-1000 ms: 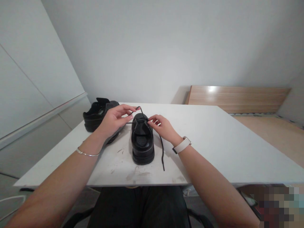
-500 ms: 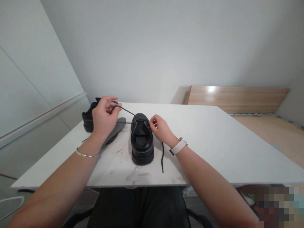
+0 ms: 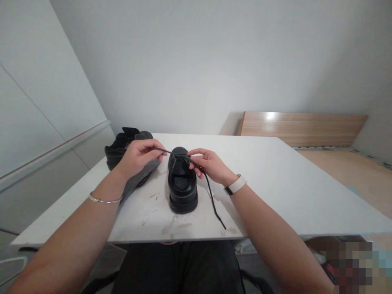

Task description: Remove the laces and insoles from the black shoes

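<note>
A black shoe (image 3: 183,195) stands upright on the white table, its heel toward me. My left hand (image 3: 142,157), left of the shoe, pinches a black shoelace (image 3: 211,194) that stretches across the shoe's top. On the other side my right hand (image 3: 211,163) has its thumb and fingers closed on the same lace beside the eyelets. From there the lace's loose end hangs down onto the table. Behind my left hand sits a second black shoe (image 3: 114,153), and a grey insole (image 3: 134,179) lies partly hidden under my left forearm.
The white table (image 3: 260,183) has brown smudges near its front edge. A pale wall rises behind it, and a white cabinet (image 3: 36,134) stands on the left. To the right is a bed frame with a wooden headboard (image 3: 300,128).
My left hand has come down and right, toward the shoe, and the lace is drawn nearly straight. At my right hand, more lace hangs out and its end has swung right.
</note>
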Motion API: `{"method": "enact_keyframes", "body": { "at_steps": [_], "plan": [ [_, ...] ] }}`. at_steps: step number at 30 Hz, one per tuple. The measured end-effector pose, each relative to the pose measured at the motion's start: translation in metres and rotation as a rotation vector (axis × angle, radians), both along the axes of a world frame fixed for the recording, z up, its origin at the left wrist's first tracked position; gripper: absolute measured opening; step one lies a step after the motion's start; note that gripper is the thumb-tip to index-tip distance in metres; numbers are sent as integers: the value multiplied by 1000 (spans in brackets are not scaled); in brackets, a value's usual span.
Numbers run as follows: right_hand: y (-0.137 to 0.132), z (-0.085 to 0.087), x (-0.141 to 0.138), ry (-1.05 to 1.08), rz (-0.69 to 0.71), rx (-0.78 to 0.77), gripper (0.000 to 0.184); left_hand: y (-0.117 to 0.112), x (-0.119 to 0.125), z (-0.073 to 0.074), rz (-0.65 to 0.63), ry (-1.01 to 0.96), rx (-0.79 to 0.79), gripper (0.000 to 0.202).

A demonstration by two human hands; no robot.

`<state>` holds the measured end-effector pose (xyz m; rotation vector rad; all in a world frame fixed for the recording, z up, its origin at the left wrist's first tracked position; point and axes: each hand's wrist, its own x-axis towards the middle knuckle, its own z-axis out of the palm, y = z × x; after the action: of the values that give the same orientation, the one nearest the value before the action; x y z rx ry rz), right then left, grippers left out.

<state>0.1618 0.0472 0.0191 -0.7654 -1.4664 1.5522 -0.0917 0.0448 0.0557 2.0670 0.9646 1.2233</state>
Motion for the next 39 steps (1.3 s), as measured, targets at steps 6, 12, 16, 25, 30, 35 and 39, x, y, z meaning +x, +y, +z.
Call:
{"method": "enact_keyframes", "body": {
  "at_steps": [6, 12, 16, 25, 30, 35, 39],
  "plan": [
    [-3, 4, 2, -86, -41, -52, 32, -5, -1, 7, -552, 74, -189, 60],
    [0, -4, -3, -332, -156, 74, 26, 1, 25, -12, -7, 157, 22, 45],
    [11, -12, -7, -362, -258, 112, 24, -1, 39, -26, 28, 300, 163, 32],
    [37, -10, -17, -409, -401, 314, 8, -1, 42, -35, 66, 329, 222, 31],
    [34, 8, -33, -435, -482, 463, 6, 3, 44, -42, 102, 236, 181, 43],
    [36, 39, -43, -383, -580, 720, 7, 6, 45, -44, 119, 118, 49, 50],
    [45, 71, -38, -151, -674, 895, 11, 10, 41, -43, 121, 86, -26, 39]
  ]
}}
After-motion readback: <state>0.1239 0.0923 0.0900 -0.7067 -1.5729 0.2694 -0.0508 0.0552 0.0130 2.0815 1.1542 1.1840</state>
